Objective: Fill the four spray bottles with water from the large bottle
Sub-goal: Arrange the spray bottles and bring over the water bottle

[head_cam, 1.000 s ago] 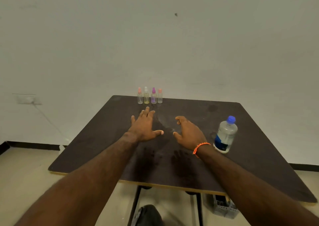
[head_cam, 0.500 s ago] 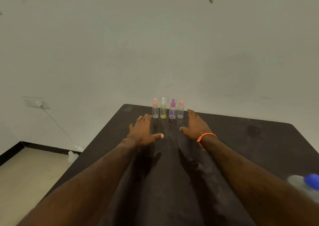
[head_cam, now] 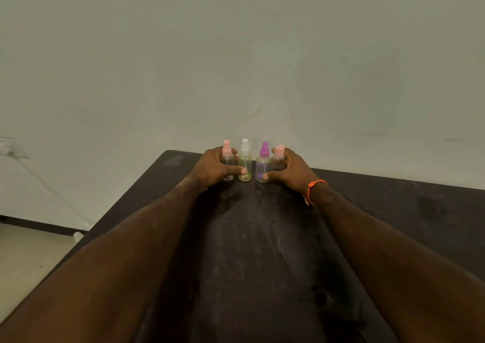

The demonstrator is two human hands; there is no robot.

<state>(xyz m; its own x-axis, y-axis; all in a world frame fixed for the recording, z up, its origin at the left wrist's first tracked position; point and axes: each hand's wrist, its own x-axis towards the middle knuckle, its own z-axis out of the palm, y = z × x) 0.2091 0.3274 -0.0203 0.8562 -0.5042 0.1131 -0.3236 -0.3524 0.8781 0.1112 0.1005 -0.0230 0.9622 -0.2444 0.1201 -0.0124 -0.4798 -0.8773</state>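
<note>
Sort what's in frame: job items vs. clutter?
Job:
- clear spray bottle, pink cap, far left, left hand grips it
- yellowish spray bottle, white cap
- purple-capped spray bottle
- pink-capped spray bottle, far right, right hand grips it

Not job:
- dark table
- orange wristband
- wall socket and cable

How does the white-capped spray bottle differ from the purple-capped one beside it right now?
The white-capped bottle has a yellowish body; the purple-capped bottle has a violet-tinted one. The left hand reaches the white-capped bottle, its thumb across the lower body; the right hand does the same on the purple-capped bottle. Both stand upright, caps on, side by side at the far edge of the table, similar in size and shape.
</note>
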